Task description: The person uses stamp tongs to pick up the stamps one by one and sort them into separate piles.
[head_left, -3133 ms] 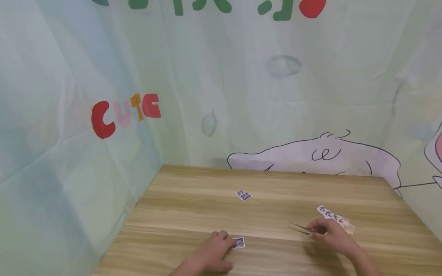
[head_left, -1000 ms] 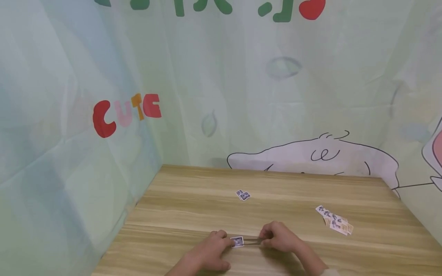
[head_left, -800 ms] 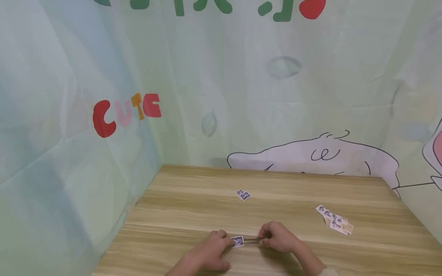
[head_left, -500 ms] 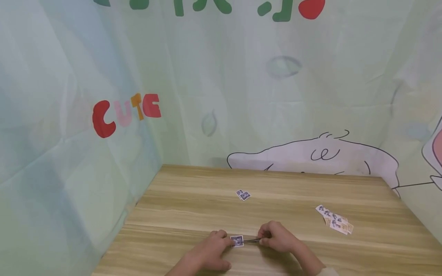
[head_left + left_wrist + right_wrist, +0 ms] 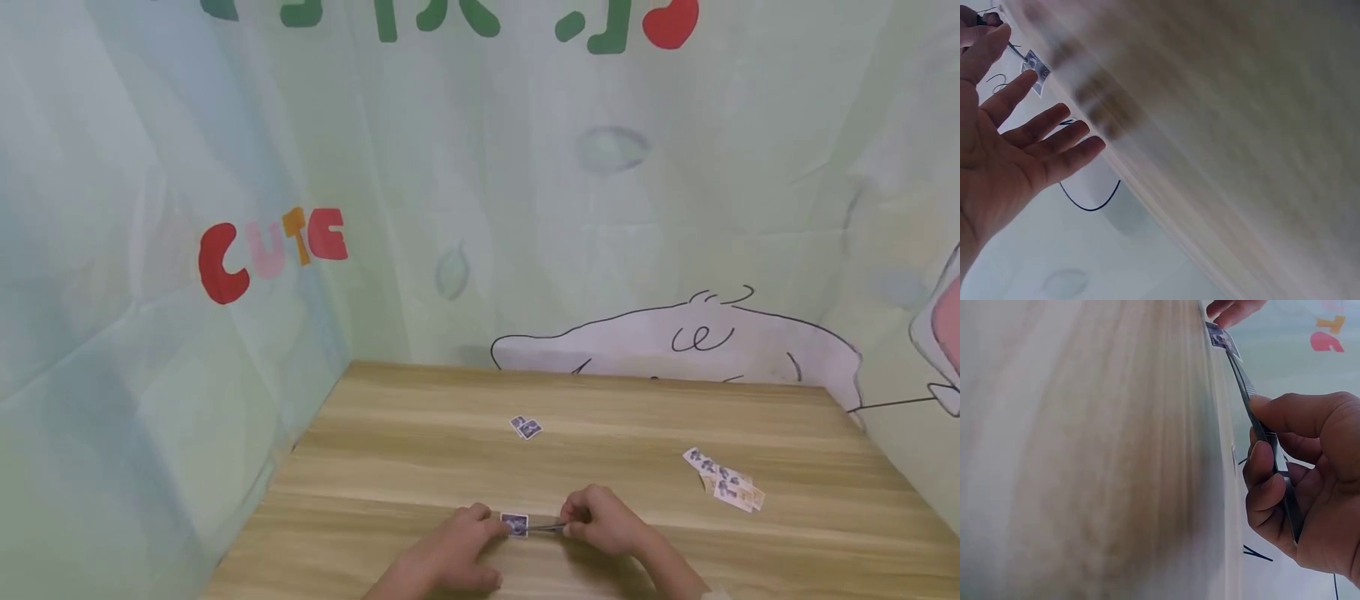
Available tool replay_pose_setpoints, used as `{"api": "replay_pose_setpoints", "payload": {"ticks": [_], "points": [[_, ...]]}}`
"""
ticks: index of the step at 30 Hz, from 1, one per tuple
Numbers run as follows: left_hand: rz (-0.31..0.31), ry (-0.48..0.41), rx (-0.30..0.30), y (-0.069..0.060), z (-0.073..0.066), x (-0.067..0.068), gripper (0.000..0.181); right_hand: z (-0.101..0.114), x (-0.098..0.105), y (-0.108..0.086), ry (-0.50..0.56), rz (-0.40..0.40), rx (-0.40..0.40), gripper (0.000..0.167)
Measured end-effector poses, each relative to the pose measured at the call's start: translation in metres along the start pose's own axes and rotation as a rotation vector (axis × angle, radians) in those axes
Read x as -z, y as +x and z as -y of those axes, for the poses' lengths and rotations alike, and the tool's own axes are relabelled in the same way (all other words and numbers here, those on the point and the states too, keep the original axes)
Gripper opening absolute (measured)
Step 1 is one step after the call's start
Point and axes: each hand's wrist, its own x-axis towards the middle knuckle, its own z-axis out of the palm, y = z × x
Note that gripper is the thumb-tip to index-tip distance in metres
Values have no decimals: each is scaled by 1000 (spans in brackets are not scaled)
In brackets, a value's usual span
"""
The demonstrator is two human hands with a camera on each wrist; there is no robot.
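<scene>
A small dark stamp [image 5: 515, 524] with a white border lies on the table near its front. My left hand [image 5: 456, 552] rests at its left edge, one fingertip touching it. The other fingers [image 5: 1063, 150] are spread and fairly straight in the left wrist view. From the right, my right hand [image 5: 604, 520] pinches a pair of dark metal tweezers [image 5: 1254, 415]. The tips of the tweezers meet the stamp's right side, their arms pressed close together. In the right wrist view the stamp [image 5: 1219, 337] is seen nearly edge-on, with one edge tilted up.
Two similar stamps [image 5: 527, 428] overlap farther back on the wooden table [image 5: 420, 458]. To the right lies a fanned group of several stamps and pale paper pieces [image 5: 727, 482]. A printed cloth [image 5: 480, 208] hangs behind and at the sides.
My right hand came left from beside the right-hand group, bringing the tweezers to the stamp. The tweezers' arms have since closed together. The left hand has stayed nearly still.
</scene>
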Motion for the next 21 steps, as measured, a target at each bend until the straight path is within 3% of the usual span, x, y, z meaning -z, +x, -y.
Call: {"api": "replay_pose_setpoints", "payload": {"ticks": [8,15,21], "points": [[-62,86,-47,-3,-2,1,52,0,2,-4,-2,-34,11,6],[-72,55,-2,4,-2,4,50,-2,3,-4,58,-79,-23,5],[-99,105,33,15,2,9,51,-6,6,3,25,-104,-44,6]]}}
